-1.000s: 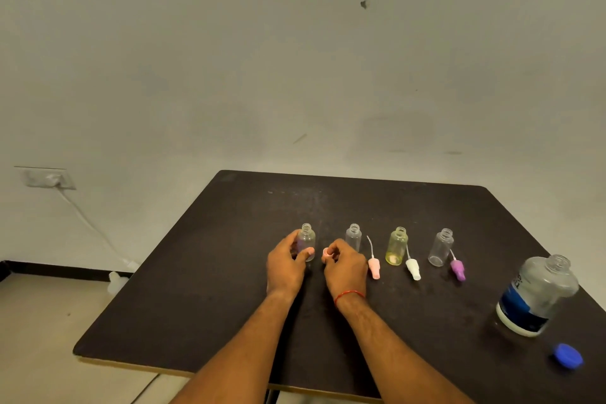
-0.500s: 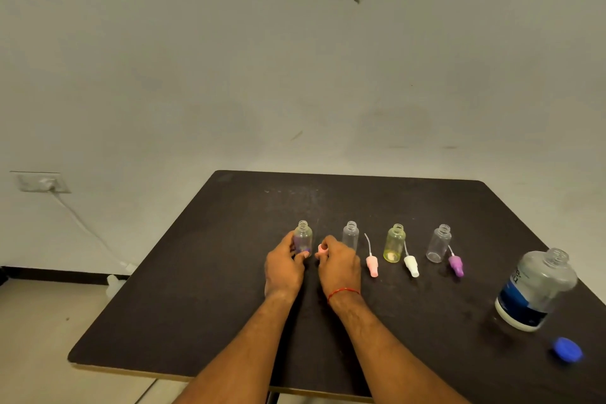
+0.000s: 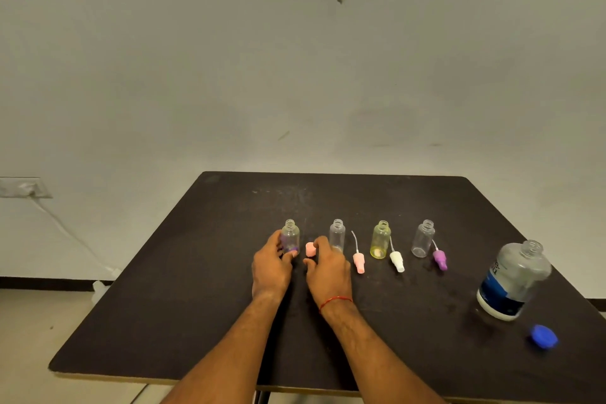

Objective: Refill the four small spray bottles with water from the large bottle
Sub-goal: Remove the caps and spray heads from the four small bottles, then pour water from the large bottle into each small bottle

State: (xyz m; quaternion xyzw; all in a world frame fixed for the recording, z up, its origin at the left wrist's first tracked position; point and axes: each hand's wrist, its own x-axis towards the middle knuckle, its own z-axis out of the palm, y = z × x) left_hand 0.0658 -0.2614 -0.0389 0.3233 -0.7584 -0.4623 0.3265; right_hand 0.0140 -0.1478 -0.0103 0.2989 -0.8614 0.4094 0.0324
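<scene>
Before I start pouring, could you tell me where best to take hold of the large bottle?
The large bottle stands upright and uncapped, so grip probably round its wide body at the blue label, right hand coming from its left; that leaves the narrow open neck free for pouring.

Dark bench [image 3: 196, 305]: row of four small spray bottles [image 3: 380, 239] at centre with spray tops [image 3: 396, 261] beside, large bottle [image 3: 511, 282] and blue cap [image 3: 543, 335] at 4 o'clock.

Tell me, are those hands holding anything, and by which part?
The left hand grips the leftmost bottle round its lower body. The right hand touches the pink cap with its fingers; whether it pinches it cannot be told.
</scene>
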